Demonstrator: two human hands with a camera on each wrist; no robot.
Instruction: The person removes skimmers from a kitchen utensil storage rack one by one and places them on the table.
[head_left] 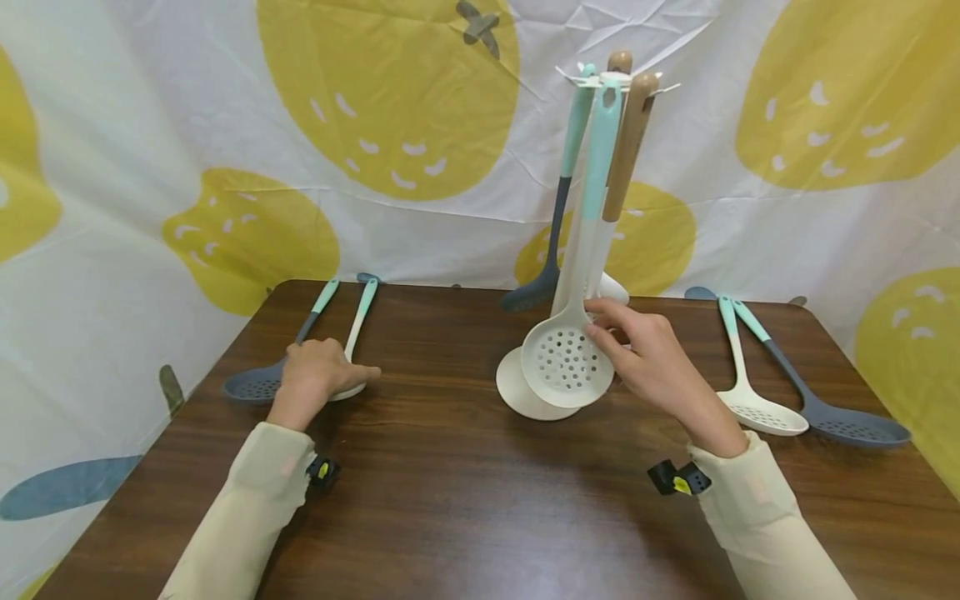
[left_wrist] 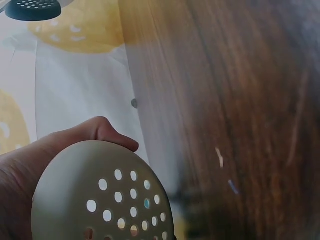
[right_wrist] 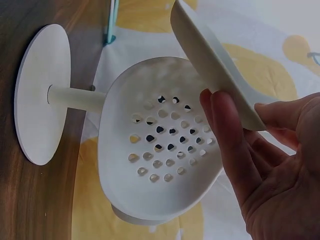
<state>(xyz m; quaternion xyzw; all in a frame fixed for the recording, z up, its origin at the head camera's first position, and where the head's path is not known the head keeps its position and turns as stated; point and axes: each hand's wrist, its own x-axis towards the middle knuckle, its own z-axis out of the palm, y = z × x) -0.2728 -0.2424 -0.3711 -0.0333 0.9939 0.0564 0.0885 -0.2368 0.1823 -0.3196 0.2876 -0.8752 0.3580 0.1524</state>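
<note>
The left hand (head_left: pixel 318 375) lies on the brown wooden table (head_left: pixel 450 500), its fingers curled over the bowl of a cream skimmer (head_left: pixel 352 354) with a mint handle; the left wrist view shows that bowl (left_wrist: pixel 102 195) domed and pierced with round holes, the thumb (left_wrist: pixel 107 131) wrapped along its edge. The right hand (head_left: pixel 652 358) reaches to the utensil stand, fingers loosely bent and fairly wide; its fingertips (right_wrist: pixel 225 130) touch the edge of a flat cream utensil head (right_wrist: pixel 215 60) hanging just behind a perforated cream skimmer (head_left: pixel 566 362); whether they pinch it or merely touch it cannot be told. That hanging skimmer has a shallow round bowl full of small holes, a cream neck and a mint upper handle; it hangs low, just above the stand's round cream base (head_left: pixel 517 392).

Farther back, the stand (head_left: pixel 611 79) carries a dark grey ladle (head_left: pixel 536 292) with a mint handle and a utensil with a wooden handle (head_left: pixel 626 150). A grey skimmer (head_left: pixel 255 385) lies just beside the left hand; to the right lie a cream slotted spoon (head_left: pixel 761 412) and a grey slotted spoon (head_left: pixel 855 427), close together, handles pointing away. Behind the table hangs a white cloth (head_left: pixel 187 125) printed with large yellow shapes.
</note>
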